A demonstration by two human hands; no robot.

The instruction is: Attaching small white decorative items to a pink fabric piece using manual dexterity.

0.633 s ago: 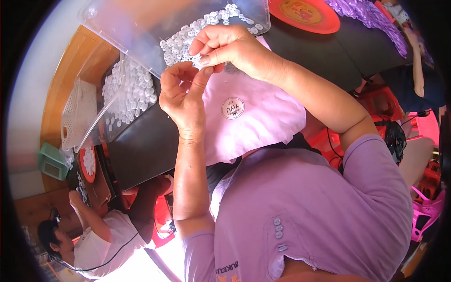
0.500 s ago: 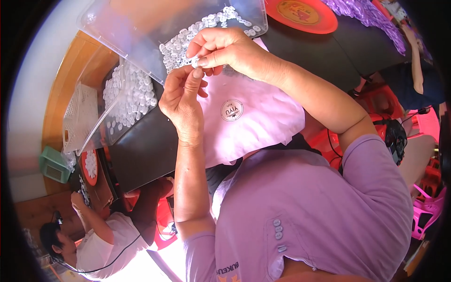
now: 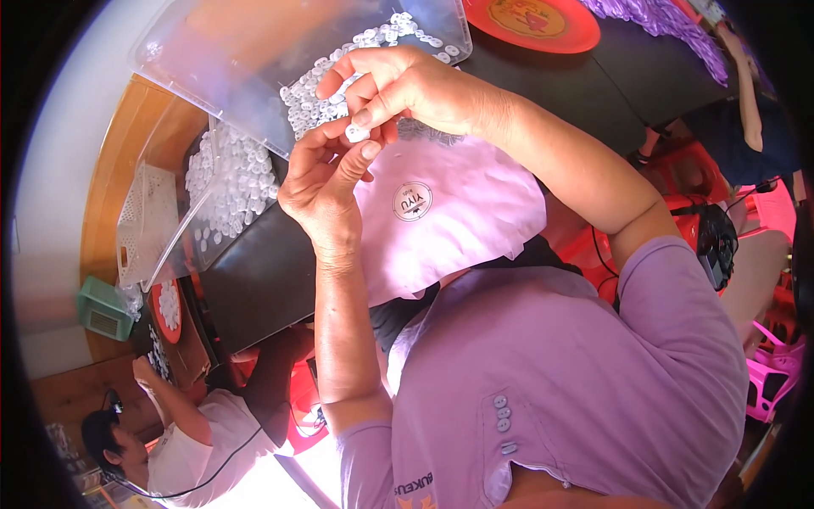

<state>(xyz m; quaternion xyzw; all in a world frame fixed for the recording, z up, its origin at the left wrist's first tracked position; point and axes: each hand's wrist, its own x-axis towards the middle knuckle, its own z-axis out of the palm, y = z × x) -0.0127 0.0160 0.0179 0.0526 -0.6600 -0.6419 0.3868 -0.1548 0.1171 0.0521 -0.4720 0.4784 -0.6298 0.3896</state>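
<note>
A small white rounded piece, dark-marked on its face, is pinched at the fingertips where my two hands meet. My left hand grips it from below between thumb and fingers. From above, the thumb and a bent finger of my right hand close on its upper edge, while the right index finger stretches out apart. Many similar white pieces lie in a clear plastic bin just beyond my hands. Below them, a pink cloth with a round printed badge covers my lap.
More white pieces lie in a second clear container at the left, near a white perforated basket and a green basket. A red round tray sits on the dark table. At lower left a co-worker sits with hands at another table.
My right index finger has lifted and spread away from the piece, which now shows more between the fingertips. The left thumb has shifted slightly lower. The whole view has moved a little.
</note>
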